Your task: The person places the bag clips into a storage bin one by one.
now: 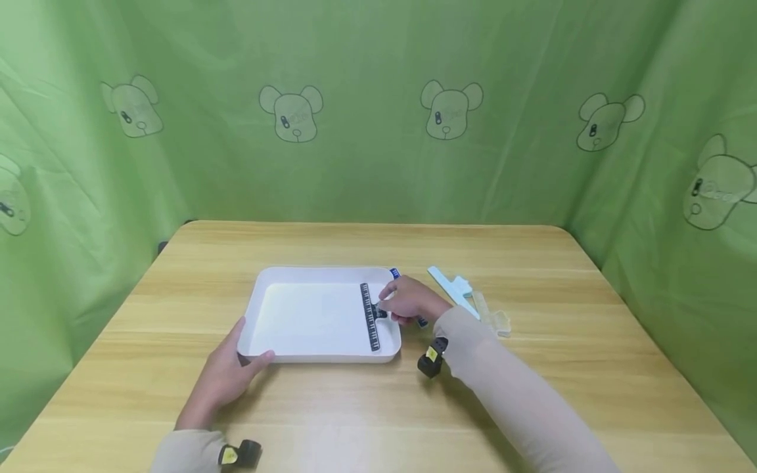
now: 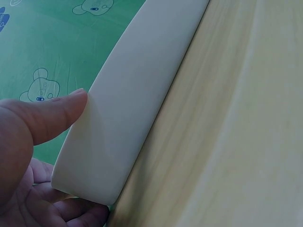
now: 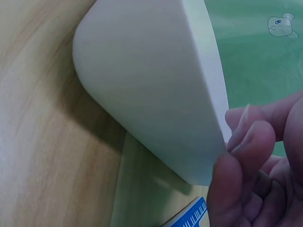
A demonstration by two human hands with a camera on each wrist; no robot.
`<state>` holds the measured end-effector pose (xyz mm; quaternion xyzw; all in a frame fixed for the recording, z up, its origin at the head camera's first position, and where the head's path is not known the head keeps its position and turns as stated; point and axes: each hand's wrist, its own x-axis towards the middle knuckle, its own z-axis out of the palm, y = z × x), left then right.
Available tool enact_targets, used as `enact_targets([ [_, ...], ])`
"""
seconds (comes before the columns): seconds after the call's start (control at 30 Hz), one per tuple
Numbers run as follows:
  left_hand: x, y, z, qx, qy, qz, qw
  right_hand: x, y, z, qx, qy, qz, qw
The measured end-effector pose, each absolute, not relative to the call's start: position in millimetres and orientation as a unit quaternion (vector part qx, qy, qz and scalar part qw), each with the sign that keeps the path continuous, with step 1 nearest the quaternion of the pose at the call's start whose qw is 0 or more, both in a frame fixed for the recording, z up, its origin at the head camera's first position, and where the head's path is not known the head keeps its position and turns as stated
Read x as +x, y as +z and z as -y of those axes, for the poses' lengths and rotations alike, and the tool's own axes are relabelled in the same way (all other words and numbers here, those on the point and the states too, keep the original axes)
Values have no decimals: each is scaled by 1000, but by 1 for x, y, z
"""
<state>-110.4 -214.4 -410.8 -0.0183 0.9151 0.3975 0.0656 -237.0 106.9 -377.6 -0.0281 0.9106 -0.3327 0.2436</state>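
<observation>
Two hands on this one, and I'd say the trick is letting the left do the boring job: the left hand (image 1: pixel 225 373) is clamped on the near-left corner of the white tray (image 1: pixel 301 318), thumb at the front edge, fingers tucked round the end, so the tray shouldn't skate on the counter (image 1: pixel 331 420). The black clip (image 1: pixel 370 319) lies inside the tray near its right end, long bar running front to back, handle toward the right hand (image 1: pixel 415 299). That hand reaches over the right rim with curled fingers, tips right at the handle — whether they're pinching it or just touching, I can't tell. I'd work the handle only, leave the long bar flat, and lift the knuckles over the rim. Also mind the blue clip (image 1: pixel 395 272) just outside the tray, partly behind that hand — easy to knock with a sleeve.
</observation>
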Motion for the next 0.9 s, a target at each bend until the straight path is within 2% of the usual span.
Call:
enact_targets([
  [0.53,-111,-410,215,-18,395,-916,69,-236,-368,-126,-49,-385,-895,219],
  [0.9,-110,-411,214,-13,398,-915,66,-237,-364,-142,-23,-404,-892,202],
])
